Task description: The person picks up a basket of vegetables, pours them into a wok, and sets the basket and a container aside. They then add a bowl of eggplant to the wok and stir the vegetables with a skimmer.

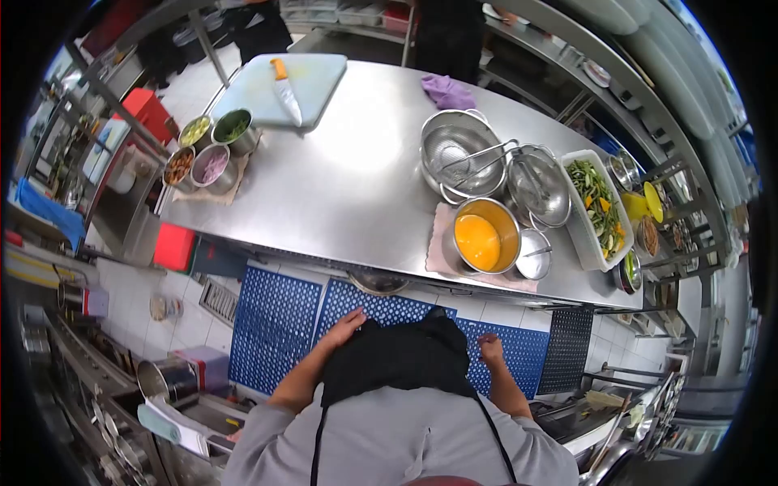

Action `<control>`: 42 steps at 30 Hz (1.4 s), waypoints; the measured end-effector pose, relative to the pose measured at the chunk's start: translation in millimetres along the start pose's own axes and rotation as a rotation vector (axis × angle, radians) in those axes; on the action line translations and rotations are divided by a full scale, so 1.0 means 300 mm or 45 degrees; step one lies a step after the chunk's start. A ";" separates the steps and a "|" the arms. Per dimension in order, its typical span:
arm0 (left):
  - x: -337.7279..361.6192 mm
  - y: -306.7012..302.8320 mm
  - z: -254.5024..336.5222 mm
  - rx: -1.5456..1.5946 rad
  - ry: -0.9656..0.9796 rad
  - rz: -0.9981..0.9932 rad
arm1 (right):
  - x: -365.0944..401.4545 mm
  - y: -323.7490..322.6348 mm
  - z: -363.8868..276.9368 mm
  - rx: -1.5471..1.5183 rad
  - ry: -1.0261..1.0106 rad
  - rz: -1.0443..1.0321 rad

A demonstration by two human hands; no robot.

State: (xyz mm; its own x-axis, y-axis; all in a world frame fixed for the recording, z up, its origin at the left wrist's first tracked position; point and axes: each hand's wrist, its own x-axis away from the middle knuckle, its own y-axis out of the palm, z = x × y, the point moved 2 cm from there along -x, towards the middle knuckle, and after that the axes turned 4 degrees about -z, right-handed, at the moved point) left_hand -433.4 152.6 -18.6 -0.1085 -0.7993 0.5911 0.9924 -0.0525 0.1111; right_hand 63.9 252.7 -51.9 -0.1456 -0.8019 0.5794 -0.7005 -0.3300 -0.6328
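Note:
My left hand (348,322) hangs beside the black apron (393,356), its fingers loosely stretched and holding nothing. On the apron's other side is my right hand (490,348), with curled fingers and nothing visible in them. Both hands are below the steel table's (324,186) front edge and touch nothing on it. Nearest on the tabletop is a pot of orange liquid (478,241) on a pink cloth (439,243), beside a small metal pot (533,255). Behind these sit a colander (454,146) and a strainer (539,186).
An orange-handled knife (288,99) lies on a cutting board (324,77). Several metal containers of chopped food (215,166) stand at the table's left. A white tray of vegetables (598,211) and a purple cloth (447,91) are on the right half. Blue mats (275,324) cover the floor.

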 end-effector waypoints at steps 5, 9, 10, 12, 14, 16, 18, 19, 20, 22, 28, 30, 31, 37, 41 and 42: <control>0.127 -0.016 -0.353 0.564 -0.557 -0.648 | 0.172 0.130 -0.005 -0.696 0.580 -0.347; 0.266 -0.208 -0.503 -0.978 -0.661 -0.230 | 0.175 0.222 0.058 -1.128 0.256 -0.853; 0.277 -0.244 -0.523 -1.122 -0.700 -0.173 | 0.163 0.215 0.091 -1.068 0.190 -0.882; 0.248 -0.294 -0.550 -1.258 -0.671 -0.069 | 0.130 0.178 0.123 -0.705 0.103 -0.874; 0.189 -0.335 -0.573 -1.282 -0.438 0.057 | 0.102 0.118 0.108 -0.239 0.020 -0.866; 0.131 -0.371 -0.595 -1.285 -0.128 0.194 | 0.185 0.018 -0.122 -0.199 0.236 -0.724; 0.094 -0.340 -0.495 -1.316 -0.041 0.169 | 0.107 0.030 -0.180 0.684 -0.256 -0.853; 0.074 -0.310 -0.427 -1.332 0.003 0.157 | 0.063 0.054 -0.178 1.125 -0.507 -0.888; 0.066 -0.275 -0.372 -1.138 -0.066 0.254 | -0.015 0.096 -0.147 1.099 -0.531 -0.874; 0.059 -0.193 -0.277 -0.749 -0.198 0.430 | -0.121 0.149 -0.101 0.980 -0.515 -0.830; 0.036 -0.116 -0.229 -0.840 0.107 0.223 | 0.051 0.083 -0.379 0.474 -0.187 -0.608; 0.055 -0.134 -0.294 -0.896 0.035 0.232 | 0.044 0.101 -0.340 0.388 -0.119 -0.590; 0.067 -0.139 -0.303 -0.918 0.003 0.239 | 0.044 0.102 -0.315 0.350 -0.088 -0.577; 0.168 -0.206 -0.454 -1.107 -0.408 0.169 | 0.046 0.072 -0.141 0.228 -0.012 -0.479; 0.220 -0.194 -0.474 -0.913 -0.488 0.414 | 0.132 0.019 -0.163 0.445 0.006 -0.571; 0.242 -0.165 -0.436 -0.900 -0.401 0.500 | 0.134 0.014 -0.172 0.487 -0.039 -0.593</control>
State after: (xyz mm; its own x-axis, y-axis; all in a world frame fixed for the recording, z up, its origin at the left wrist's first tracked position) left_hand -482.9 18.8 -85.6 0.3425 -0.6399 0.6879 0.7533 -0.2506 -0.6081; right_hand 19.1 244.9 -4.8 0.1398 -0.5421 0.8286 -0.3837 -0.8011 -0.4594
